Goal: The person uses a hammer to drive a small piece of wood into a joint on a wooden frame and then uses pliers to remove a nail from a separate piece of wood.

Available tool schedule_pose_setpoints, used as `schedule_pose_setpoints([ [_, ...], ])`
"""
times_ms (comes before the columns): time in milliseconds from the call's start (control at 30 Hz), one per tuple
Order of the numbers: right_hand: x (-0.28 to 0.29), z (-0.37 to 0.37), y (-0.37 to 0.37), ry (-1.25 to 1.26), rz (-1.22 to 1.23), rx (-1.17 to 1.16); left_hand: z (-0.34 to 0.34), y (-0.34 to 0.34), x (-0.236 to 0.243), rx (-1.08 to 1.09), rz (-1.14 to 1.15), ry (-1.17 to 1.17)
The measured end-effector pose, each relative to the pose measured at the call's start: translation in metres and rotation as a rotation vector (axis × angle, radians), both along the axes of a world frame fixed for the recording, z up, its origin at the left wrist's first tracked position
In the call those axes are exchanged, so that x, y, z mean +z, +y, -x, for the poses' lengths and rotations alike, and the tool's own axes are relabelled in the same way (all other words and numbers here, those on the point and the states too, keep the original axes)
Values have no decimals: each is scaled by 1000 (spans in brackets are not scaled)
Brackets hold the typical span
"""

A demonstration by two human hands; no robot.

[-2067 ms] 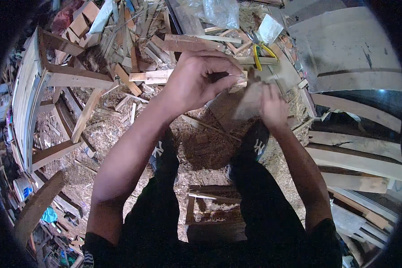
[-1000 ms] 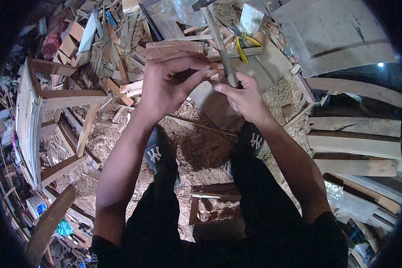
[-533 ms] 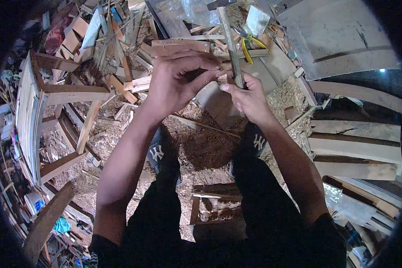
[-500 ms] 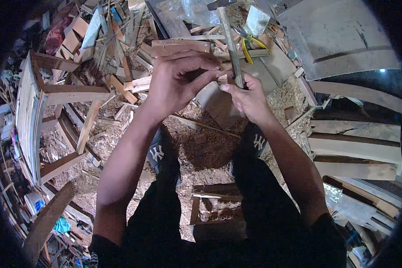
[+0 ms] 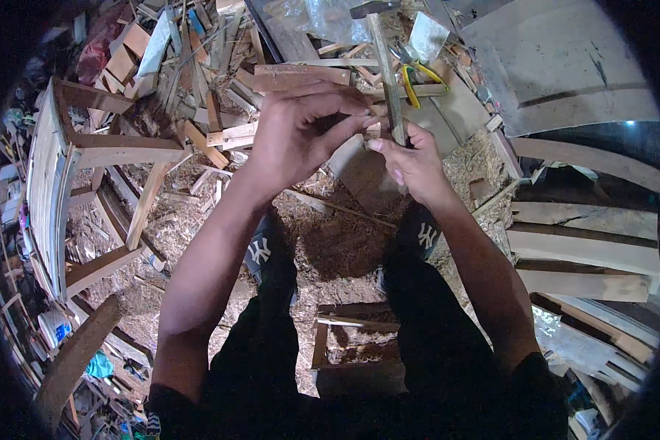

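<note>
My right hand is wrapped round the lower part of a hammer's wooden handle, and the dark hammer head points away from me at the top. Its fingertips reach toward my left hand, whose thumb and forefinger are pinched close to the handle. A small pale wooden bit shows at the meeting fingertips; which hand grips it, I cannot tell. Whatever my left fingers pinch is too small and hidden to name. Beyond the hands lie pliers with yellow handles.
A wooden frame stands at the left. Stacked planks and a large grey board fill the right side. Wood offcuts and shavings cover the floor. A small wooden box sits between my legs.
The whole view has shifted slightly, so more of the hammer head shows at the top. Both hands keep nearly the same pose and grip.
</note>
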State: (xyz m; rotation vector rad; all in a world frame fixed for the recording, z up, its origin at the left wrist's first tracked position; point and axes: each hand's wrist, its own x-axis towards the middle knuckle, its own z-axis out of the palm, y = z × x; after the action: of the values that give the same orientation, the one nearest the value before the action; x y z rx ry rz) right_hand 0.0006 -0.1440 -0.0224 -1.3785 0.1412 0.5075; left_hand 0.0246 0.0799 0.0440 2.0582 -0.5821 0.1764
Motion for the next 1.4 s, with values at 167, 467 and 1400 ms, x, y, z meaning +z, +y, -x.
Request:
schedule_pose_setpoints([
  [167,0,-1,-4,0,10,22,0,-1,-2,-17,7,-75],
  [467,45,21,-47,-121,360,-1,6,1,0,8,34,20],
  [1400,202,57,-92,-981,1134,424,2,3,2,-53,101,14],
])
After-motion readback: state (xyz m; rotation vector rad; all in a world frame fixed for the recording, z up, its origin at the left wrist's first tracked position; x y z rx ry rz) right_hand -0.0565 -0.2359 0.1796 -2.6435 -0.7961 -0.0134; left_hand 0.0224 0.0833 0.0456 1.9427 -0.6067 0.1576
